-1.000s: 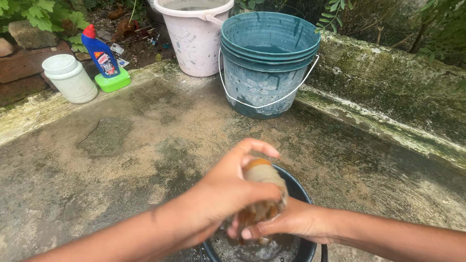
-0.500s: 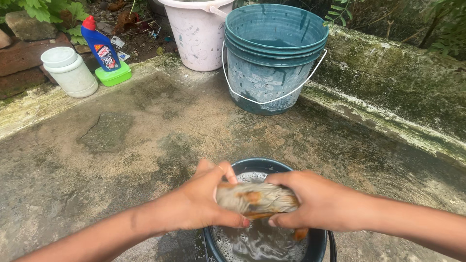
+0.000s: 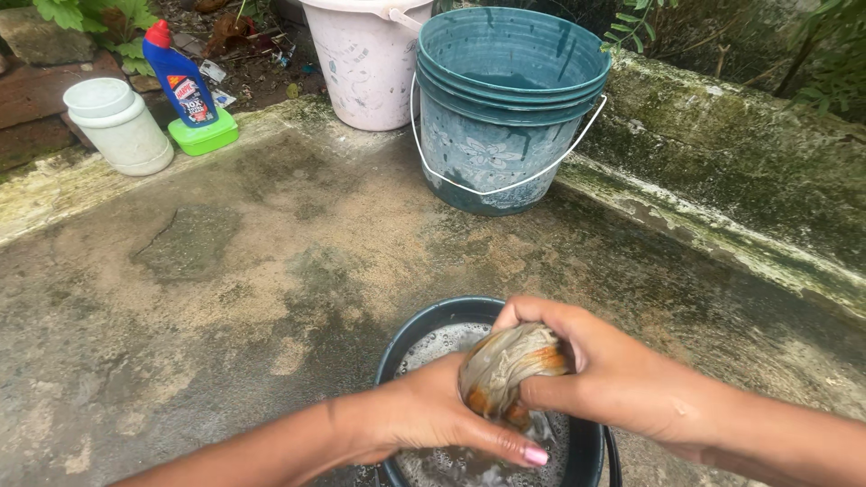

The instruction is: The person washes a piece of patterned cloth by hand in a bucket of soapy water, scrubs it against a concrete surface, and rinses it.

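While 2 hands [image 3: 541,397] wring 1 cloth [image 3: 505,365], 2 buckets [image 3: 505,99] nearby.

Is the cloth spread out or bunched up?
Bunched up: the wet cloth is a tight wad between both hands, over the sudsy basin.

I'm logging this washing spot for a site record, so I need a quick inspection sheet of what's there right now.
Surface: concrete slab, damp, stained, mossy at edges.
Job's things: wet twisted cloth over dark basin of soapy water.
Clutter: teal bucket, pale bucket, blue bottle, white jar.
Hands: left hand and right hand both grip the cloth.
Cables: nothing seen.
Surroundings: mossy ledge, plants, bricks.
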